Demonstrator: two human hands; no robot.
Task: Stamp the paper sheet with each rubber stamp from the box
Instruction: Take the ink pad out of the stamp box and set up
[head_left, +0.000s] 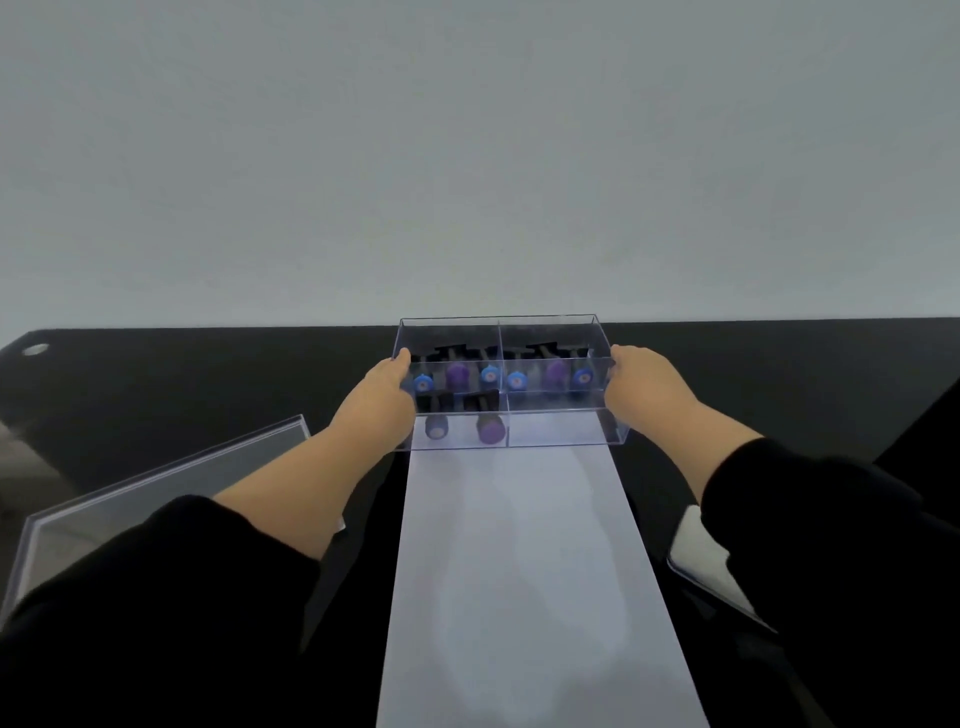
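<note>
- Two hands are seen at the ends of a clear box (561, 428) on a black table (208, 384), both arms in black sleeves (171, 597).
- At the far left, a clear lid (156, 483) is laid on the table, apart from the box.
- The left hand (382, 397) is pressed against the box's left end wall; its fingers are curled round that end, holding it.
- The box is divided into four compartments. Blue and purple rubber stamps (457, 375) are lying in the two rear ones, and two more stamps are seen in the front left one; the front right one holds nothing that can be made out.
- A white paper sheet (519, 571) is spread below the box, whose near edge seems to rest over the sheet's far end.
- The right hand (641, 384) is wrapped round the box's right end, gripping it.
</note>
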